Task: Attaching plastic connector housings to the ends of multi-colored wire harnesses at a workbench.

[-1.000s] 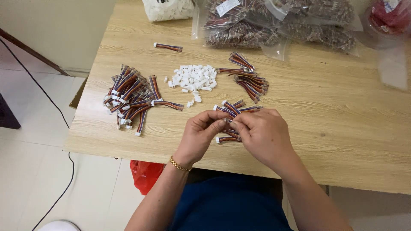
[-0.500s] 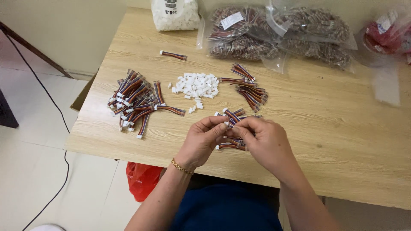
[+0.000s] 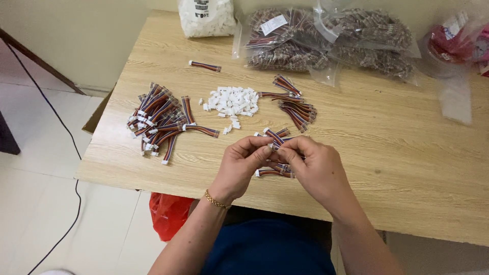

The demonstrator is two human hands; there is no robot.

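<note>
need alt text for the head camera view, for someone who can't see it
Over a wooden table, a left hand and right hand pinch a short multicoloured wire lead between them. A pile of small white connectors lies beyond, with a heap of leads to the left.

A pale wooden worktop (image 3: 407, 168) stands against a cream wall (image 3: 76, 35); below lies a light tiled floor (image 3: 35, 203); a black cable (image 3: 66, 147) trails across it.

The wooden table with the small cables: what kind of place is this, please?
Probably a home or small workshop set up for piecework assembly. The wooden table holds a finished wire harness pile, loose white connector housings and bulk bags of harnesses; both hands join them.
</note>
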